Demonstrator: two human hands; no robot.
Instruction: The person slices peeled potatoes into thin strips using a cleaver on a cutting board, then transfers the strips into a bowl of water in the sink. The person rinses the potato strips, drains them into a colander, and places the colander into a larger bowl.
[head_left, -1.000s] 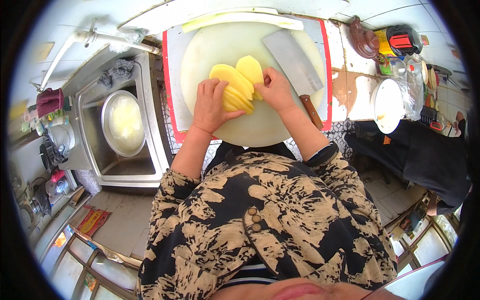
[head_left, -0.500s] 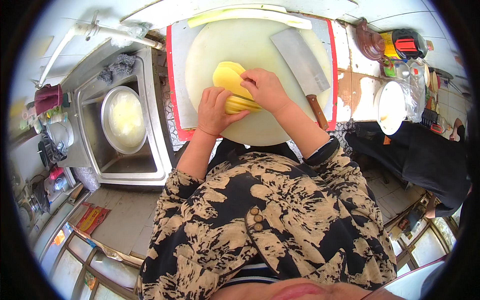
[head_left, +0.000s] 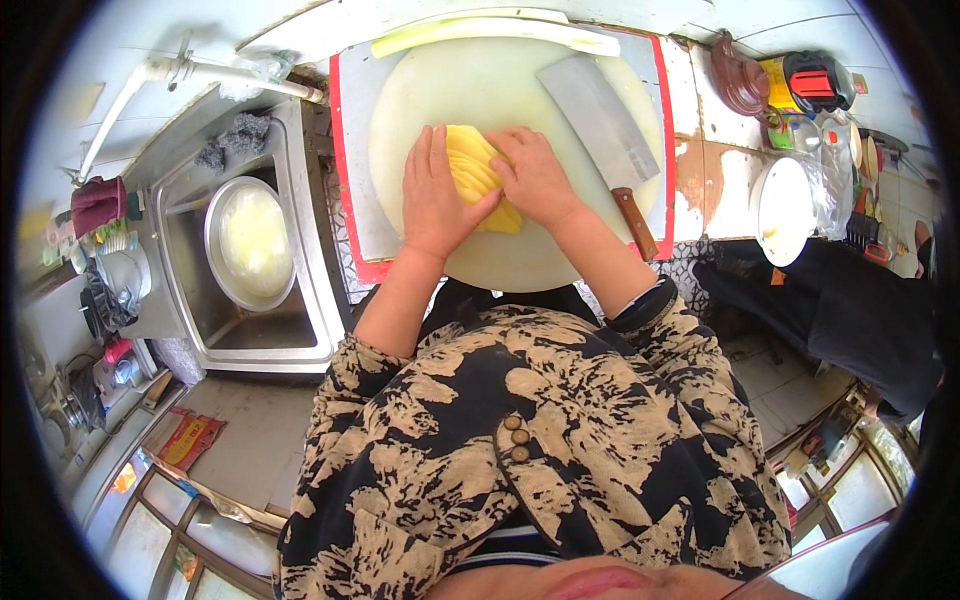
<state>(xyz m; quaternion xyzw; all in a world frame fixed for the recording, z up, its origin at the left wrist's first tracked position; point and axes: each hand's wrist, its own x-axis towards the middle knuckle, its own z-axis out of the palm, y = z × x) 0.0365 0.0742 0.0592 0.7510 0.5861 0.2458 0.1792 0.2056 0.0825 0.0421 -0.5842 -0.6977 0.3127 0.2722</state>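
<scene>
Metal basin in sink, white bowl at right

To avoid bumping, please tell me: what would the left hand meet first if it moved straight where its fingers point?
Across the round cutting board, the left hand would probably meet the nearer pale green vegetable stalk first, though the hand's height is unclear.

Slices lie between my left hand and right hand, on round board. Right of my remote grip, cleaver rests, blade on board, handle reaching past rim on near side. Beyond grip, I see stalks running along board's far edge. Left of grip, well apart, sink holds basin. Far right of grip, bowl sits; pot and jug stand farther back.
</scene>
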